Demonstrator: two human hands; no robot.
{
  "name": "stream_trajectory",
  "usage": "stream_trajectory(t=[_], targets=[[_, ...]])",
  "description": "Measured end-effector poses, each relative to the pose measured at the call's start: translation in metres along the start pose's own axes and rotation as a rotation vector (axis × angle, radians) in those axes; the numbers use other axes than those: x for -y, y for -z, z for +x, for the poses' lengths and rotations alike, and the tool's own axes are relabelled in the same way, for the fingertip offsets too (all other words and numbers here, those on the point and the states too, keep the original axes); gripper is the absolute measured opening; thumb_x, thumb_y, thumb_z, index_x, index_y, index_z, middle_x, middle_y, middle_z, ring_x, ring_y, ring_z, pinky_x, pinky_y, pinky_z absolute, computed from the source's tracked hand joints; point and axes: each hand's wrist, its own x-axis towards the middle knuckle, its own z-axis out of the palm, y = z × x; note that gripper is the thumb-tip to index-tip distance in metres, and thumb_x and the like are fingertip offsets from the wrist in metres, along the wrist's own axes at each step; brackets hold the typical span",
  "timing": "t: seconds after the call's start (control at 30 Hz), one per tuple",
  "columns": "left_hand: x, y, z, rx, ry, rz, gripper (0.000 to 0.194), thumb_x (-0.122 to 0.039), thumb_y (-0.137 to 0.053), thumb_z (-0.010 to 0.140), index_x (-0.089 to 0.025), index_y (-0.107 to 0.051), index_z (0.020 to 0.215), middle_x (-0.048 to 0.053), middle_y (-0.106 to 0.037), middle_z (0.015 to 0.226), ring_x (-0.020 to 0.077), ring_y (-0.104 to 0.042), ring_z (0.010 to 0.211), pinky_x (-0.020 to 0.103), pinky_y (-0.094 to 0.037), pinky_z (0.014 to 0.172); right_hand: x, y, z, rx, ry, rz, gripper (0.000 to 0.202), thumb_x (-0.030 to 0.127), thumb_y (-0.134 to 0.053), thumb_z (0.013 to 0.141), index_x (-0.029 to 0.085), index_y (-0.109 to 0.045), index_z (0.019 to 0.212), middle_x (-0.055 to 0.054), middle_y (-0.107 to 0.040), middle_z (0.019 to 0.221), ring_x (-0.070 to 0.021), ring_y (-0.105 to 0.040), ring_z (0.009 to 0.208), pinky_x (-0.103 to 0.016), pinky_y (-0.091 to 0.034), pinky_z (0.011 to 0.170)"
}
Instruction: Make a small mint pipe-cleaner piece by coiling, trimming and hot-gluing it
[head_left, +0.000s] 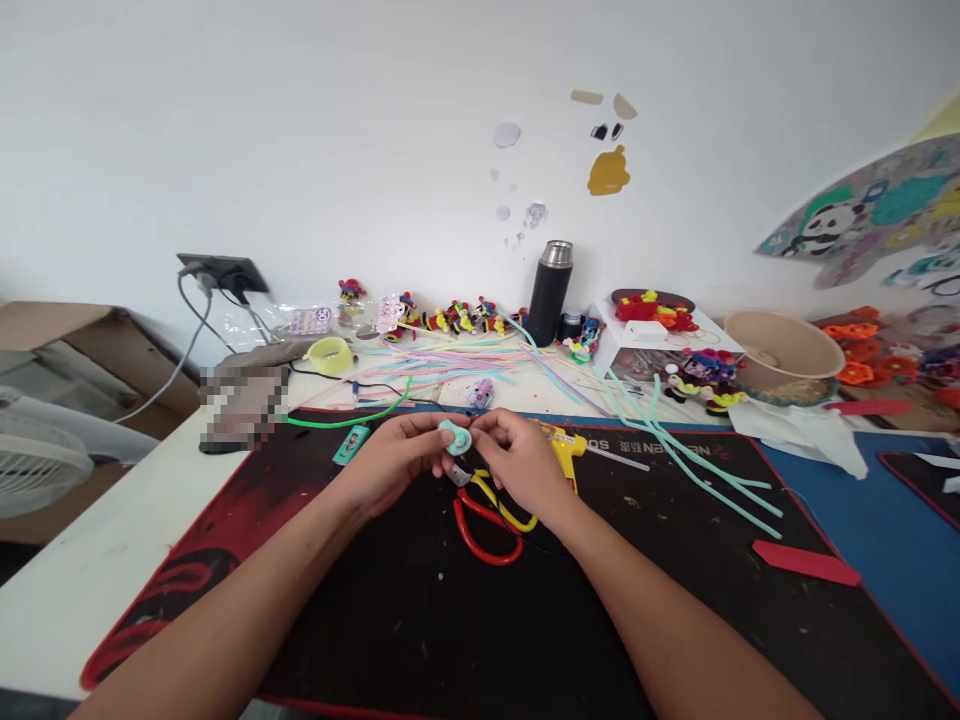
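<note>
Between the fingertips of my left hand (394, 455) is a small mint-green pipe-cleaner coil (454, 438), rolled into a round shape. My right hand (517, 455) is closed in a pinch at the coil's right edge; its fingertips are partly hidden. Scissors (489, 535) with one red and one yellow handle loop lie on the mat just below the hands, their blades partly covered. Behind my right hand sits a yellow glue gun (568, 452) with a clear glue stick at its back. A small teal packet (351, 445) rests left of my left hand.
Mint pipe cleaners (705, 468) stretch across the black mat (420, 640) at right, above a red strip (806, 564). Behind are pastel pipe cleaners (450, 360), a black thermos (550, 295), small figures, a yellow tape roll (330, 355) and a beige bowl (784, 345). A fan (41, 455) stands left.
</note>
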Motion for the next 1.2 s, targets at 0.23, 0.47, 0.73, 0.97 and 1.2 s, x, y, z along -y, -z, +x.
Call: stream_trajectory(t=[0.23, 0.47, 0.73, 0.97, 1.2], targets=[[0.003, 0.003, 0.007, -0.082, -0.045, -0.028, 0.043, -0.037, -0.095, 0.068, -0.012, -0.083, 0.101, 0.005, -0.073, 0.074, 0.0129, -0.06, 0.063, 0.024, -0.044, 0.058, 0.007, 0.005, -0.002, -0.032, 0.057, 0.02, 0.017, 0.038, -0.061, 0.096, 0.021, -0.066, 0.095, 0.007, -0.052, 0.059, -0.0108, -0.047, 0.042, -0.024, -0.036, 0.045], [0.007, 0.004, 0.007, -0.026, -0.007, 0.044, 0.046, -0.041, -0.09, 0.073, -0.012, -0.082, 0.108, 0.008, -0.075, 0.084, 0.0133, -0.058, 0.063, 0.026, -0.042, 0.06, 0.005, 0.001, -0.003, 0.002, 0.094, -0.083, 0.01, 0.031, -0.061, 0.095, 0.022, -0.065, 0.094, 0.007, -0.055, 0.059, -0.0117, -0.049, 0.046, -0.024, -0.037, 0.048], [0.01, -0.002, 0.0, 0.089, 0.018, -0.01, 0.051, -0.042, -0.077, 0.088, -0.016, -0.072, 0.132, 0.003, -0.067, 0.082, 0.0155, -0.061, 0.066, 0.029, -0.042, 0.061, 0.003, -0.001, -0.002, 0.013, 0.069, -0.141, 0.004, 0.022, -0.06, 0.094, 0.021, -0.063, 0.093, 0.005, -0.061, 0.062, -0.0125, -0.053, 0.05, -0.024, -0.037, 0.052], [0.009, -0.002, -0.003, 0.155, 0.052, 0.057, 0.055, -0.027, -0.077, 0.084, -0.018, -0.067, 0.137, 0.001, -0.062, 0.081, 0.0156, -0.056, 0.072, 0.029, -0.04, 0.066, 0.004, -0.002, -0.004, 0.03, 0.069, -0.154, 0.004, 0.024, -0.062, 0.095, 0.021, -0.064, 0.093, 0.005, -0.062, 0.063, -0.0137, -0.056, 0.054, -0.025, -0.039, 0.055], [0.01, 0.001, -0.003, 0.184, 0.054, 0.086, 0.061, -0.022, -0.075, 0.08, -0.019, -0.064, 0.14, 0.0, -0.061, 0.082, 0.0155, -0.052, 0.072, 0.03, -0.037, 0.066, 0.004, -0.002, -0.004, 0.04, 0.066, -0.155, 0.002, 0.02, -0.062, 0.094, 0.021, -0.064, 0.094, 0.003, -0.068, 0.069, -0.0148, -0.063, 0.062, -0.025, -0.042, 0.058]])
